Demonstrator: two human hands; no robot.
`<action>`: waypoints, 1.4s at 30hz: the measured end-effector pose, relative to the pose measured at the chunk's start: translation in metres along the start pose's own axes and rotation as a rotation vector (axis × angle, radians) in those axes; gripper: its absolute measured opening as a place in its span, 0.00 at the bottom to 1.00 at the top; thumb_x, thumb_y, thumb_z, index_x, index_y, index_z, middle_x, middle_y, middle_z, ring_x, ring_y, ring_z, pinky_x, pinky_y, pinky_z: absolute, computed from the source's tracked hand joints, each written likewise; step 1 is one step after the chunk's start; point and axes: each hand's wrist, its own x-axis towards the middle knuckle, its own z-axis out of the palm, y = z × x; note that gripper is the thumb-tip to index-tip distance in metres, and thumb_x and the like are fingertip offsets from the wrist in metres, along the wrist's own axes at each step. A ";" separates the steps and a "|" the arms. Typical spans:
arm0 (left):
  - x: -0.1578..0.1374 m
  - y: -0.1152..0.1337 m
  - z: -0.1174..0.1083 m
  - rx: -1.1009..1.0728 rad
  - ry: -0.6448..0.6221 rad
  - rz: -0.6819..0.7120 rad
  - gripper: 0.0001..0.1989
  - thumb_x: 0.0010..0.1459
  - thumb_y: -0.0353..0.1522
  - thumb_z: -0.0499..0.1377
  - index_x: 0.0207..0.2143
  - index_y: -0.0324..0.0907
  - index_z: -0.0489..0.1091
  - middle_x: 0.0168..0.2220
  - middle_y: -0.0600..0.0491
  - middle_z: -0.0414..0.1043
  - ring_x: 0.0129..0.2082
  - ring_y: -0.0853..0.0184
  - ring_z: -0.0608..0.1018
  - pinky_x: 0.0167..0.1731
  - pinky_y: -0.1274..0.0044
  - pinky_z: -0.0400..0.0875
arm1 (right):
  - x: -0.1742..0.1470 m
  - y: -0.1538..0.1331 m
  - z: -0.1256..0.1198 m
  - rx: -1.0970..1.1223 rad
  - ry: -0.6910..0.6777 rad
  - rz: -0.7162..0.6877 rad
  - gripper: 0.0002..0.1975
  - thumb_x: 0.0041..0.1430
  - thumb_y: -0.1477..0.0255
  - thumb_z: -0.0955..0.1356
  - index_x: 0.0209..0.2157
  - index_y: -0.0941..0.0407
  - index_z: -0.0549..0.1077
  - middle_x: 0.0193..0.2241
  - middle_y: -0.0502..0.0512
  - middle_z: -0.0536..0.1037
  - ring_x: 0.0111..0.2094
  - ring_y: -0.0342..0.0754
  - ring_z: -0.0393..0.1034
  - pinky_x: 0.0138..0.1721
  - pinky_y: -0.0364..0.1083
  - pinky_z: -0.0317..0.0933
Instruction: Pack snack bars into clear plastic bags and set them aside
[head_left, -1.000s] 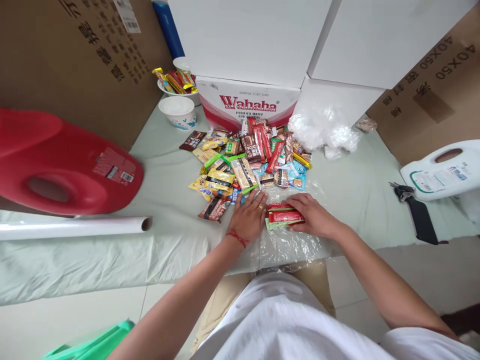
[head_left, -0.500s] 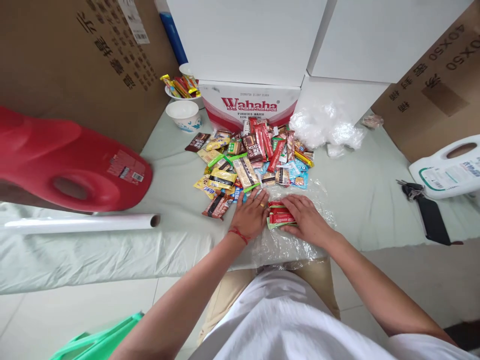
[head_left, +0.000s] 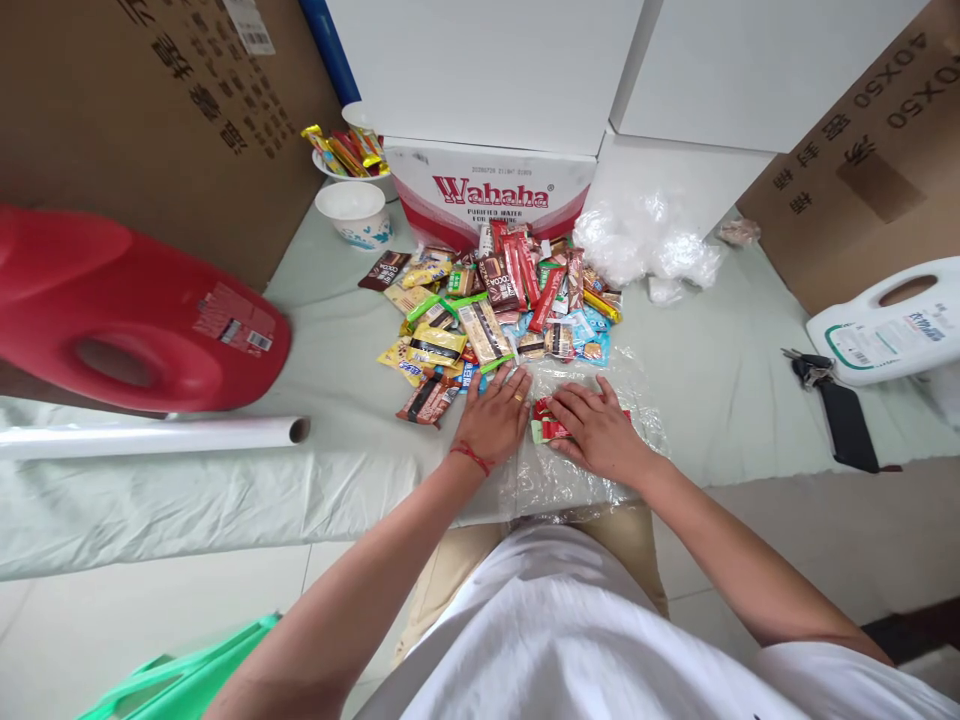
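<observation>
My left hand (head_left: 493,418) lies flat with its fingers stretched out, at the left edge of a clear plastic film (head_left: 547,490). Its fingertips reach the near side of a pile of wrapped snacks (head_left: 484,330). On the film are several red and green snack packets (head_left: 550,425). My right hand (head_left: 600,435) rests over them, palm down, fingers spread, hiding most of them. A brown-wrapped snack (head_left: 429,398) lies left of my left hand.
A red jug (head_left: 172,350) and a white roll (head_left: 150,436) lie left. Paper bowls (head_left: 354,215), a Wahaba carton (head_left: 491,190) and crumpled clear plastic (head_left: 645,240) stand behind. Keys with a black case (head_left: 847,425) and a white jug (head_left: 892,320) are right.
My right hand has shifted over the red packets and now covers their middle, its fingers more spread. My left hand stays nearly in place; the whole view has shifted slightly.
</observation>
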 end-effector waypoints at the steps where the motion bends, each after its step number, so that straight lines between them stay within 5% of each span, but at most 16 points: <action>1: 0.000 0.000 0.000 -0.002 0.001 0.001 0.27 0.74 0.37 0.40 0.70 0.42 0.62 0.72 0.50 0.58 0.74 0.57 0.57 0.72 0.52 0.43 | -0.001 0.002 0.000 0.003 0.002 -0.005 0.29 0.74 0.56 0.61 0.66 0.58 0.66 0.63 0.66 0.72 0.68 0.62 0.57 0.71 0.72 0.32; 23: -0.001 0.000 0.001 0.023 0.002 0.013 0.27 0.71 0.35 0.44 0.69 0.41 0.62 0.72 0.48 0.59 0.74 0.55 0.57 0.72 0.51 0.41 | 0.016 -0.026 0.001 0.023 0.002 -0.002 0.26 0.69 0.59 0.67 0.64 0.56 0.68 0.58 0.66 0.75 0.66 0.63 0.58 0.70 0.75 0.28; 34: 0.000 0.002 0.000 -0.006 0.030 -0.005 0.27 0.73 0.37 0.43 0.69 0.45 0.62 0.71 0.48 0.61 0.73 0.56 0.59 0.72 0.52 0.43 | -0.009 -0.007 -0.013 0.081 0.039 0.132 0.42 0.67 0.48 0.65 0.72 0.59 0.57 0.69 0.71 0.62 0.71 0.66 0.51 0.69 0.73 0.37; 42: -0.001 0.001 0.002 0.000 0.034 -0.020 0.27 0.74 0.38 0.42 0.69 0.43 0.62 0.71 0.48 0.61 0.73 0.57 0.59 0.72 0.53 0.45 | -0.026 0.003 0.002 0.064 0.029 0.167 0.28 0.71 0.59 0.65 0.67 0.56 0.66 0.64 0.67 0.70 0.70 0.65 0.53 0.69 0.74 0.37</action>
